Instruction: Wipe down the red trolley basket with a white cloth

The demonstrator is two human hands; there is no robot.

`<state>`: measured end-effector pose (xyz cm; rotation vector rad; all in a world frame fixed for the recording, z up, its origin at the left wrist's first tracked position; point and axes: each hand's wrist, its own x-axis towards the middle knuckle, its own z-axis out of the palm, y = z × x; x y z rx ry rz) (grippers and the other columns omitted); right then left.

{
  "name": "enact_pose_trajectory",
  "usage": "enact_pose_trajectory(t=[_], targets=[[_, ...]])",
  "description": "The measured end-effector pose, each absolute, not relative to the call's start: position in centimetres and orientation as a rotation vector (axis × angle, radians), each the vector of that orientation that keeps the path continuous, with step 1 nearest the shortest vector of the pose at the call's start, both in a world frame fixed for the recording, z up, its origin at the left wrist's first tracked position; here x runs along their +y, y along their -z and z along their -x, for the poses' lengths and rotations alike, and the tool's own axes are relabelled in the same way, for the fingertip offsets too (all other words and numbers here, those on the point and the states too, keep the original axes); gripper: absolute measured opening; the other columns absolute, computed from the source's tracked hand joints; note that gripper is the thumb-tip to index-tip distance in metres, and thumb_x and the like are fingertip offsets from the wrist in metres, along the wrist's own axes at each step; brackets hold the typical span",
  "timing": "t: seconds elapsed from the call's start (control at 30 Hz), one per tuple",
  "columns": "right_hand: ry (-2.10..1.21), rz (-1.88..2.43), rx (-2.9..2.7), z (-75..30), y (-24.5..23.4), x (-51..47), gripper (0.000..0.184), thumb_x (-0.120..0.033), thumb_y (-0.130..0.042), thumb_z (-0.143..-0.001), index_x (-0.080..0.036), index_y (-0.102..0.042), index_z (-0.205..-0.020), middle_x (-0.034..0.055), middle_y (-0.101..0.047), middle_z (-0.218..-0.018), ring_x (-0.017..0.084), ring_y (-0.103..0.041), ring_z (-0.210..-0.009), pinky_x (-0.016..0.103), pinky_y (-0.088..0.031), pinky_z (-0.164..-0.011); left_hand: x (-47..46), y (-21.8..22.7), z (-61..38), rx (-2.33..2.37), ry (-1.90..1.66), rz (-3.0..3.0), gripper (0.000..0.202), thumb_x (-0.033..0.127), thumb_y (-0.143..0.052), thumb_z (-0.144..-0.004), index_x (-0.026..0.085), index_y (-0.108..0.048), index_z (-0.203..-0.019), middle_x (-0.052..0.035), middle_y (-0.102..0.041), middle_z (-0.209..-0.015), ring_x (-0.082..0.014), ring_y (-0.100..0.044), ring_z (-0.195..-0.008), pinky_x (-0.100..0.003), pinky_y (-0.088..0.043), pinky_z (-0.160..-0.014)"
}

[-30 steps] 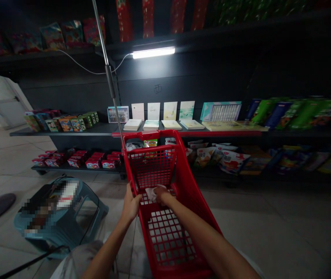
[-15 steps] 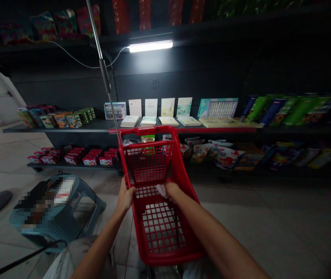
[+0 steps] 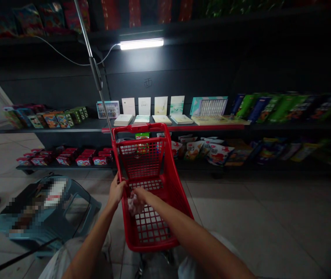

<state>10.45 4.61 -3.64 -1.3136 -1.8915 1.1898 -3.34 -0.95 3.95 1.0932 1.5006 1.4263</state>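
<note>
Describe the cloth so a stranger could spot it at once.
Find the red shopping cart in front of the dark shelves. Inside it, toward its left side, the person's right hand holds the cloth. It is pale and crumpled, unlike the red plastic grid beneath it.

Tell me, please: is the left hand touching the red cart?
Touching: the head view shows the left hand gripping the red cart at its side.
</note>
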Motion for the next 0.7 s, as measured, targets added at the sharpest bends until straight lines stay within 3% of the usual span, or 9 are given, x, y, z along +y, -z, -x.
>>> enact_pose_trajectory(t=[0.03,0.1,0.23,0.43,0.7], targets=[[-1.183,1.29,-1.903,-10.4,3.4,4.8,0.008,-0.016,-0.081,-0.078,-0.015,-0.076,-0.084,0.0006,-0.075,-0.083,0.018,-0.071,-0.08,0.03,-0.057,-0.078,-1.0,-4.0,3.4,1.506,-1.428,-1.104,0.047,0.029,-0.058,-0.058,0.018,-0.063,-0.103,0.0026,-0.059,-0.078,-0.0144,-0.053,-0.066,-0.026,-0.044,-0.063],[-1.169,1.235,-1.912,-10.2,2.8,5.4,0.016,-0.007,-0.076,-0.071,-0.018,-0.078,-0.082,0.0001,-0.077,-0.087,0.02,-0.073,-0.087,0.027,-0.054,-0.083,-1.0,-4.1,3.6,1.524,-1.43,-1.138,0.043,0.029,-0.059,-0.057,0.018,-0.063,-0.099,0.0019,-0.061,-0.078,-0.0153,-0.055,-0.068,-0.026,-0.045,-0.064],[-1.093,1.129,-1.674,-9.7,1.9,6.3,0.027,-0.013,-0.065,-0.079,-0.021,-0.077,-0.102,0.0026,-0.078,-0.109,0.019,-0.071,-0.102,0.029,-0.053,-0.093,-1.1,-4.3,3.9,1.523,-1.419,-1.194,0.037,0.029,-0.059,-0.059,0.017,-0.066,-0.094,0.0003,-0.064,-0.079,-0.0162,-0.056,-0.07,-0.027,-0.046,-0.066],[-1.132,1.1,-1.478,-8.6,1.8,6.3,0.026,-0.018,-0.067,-0.081,-0.019,-0.075,-0.105,0.006,-0.077,-0.112,0.02,-0.07,-0.104,0.032,-0.053,-0.098,-1.2,-4.5,4.4,1.537,-1.465,-1.157,0.034,0.021,-0.065,-0.055,0.016,-0.069,-0.088,-0.0013,-0.063,-0.076,-0.0217,-0.061,-0.077,-0.03,-0.051,-0.068],[-1.339,1.066,-1.679,-7.9,2.1,5.4,0.024,-0.025,-0.072,-0.084,-0.019,-0.074,-0.107,0.0054,-0.078,-0.105,0.021,-0.072,-0.098,0.034,-0.055,-0.095,-1.5,-3.7,4.5,1.426,-1.462,-1.142,0.063,0.022,-0.059,-0.058,0.015,-0.069,-0.12,-0.0057,-0.073,-0.107,-0.0229,-0.064,-0.096,-0.031,-0.051,-0.084]])
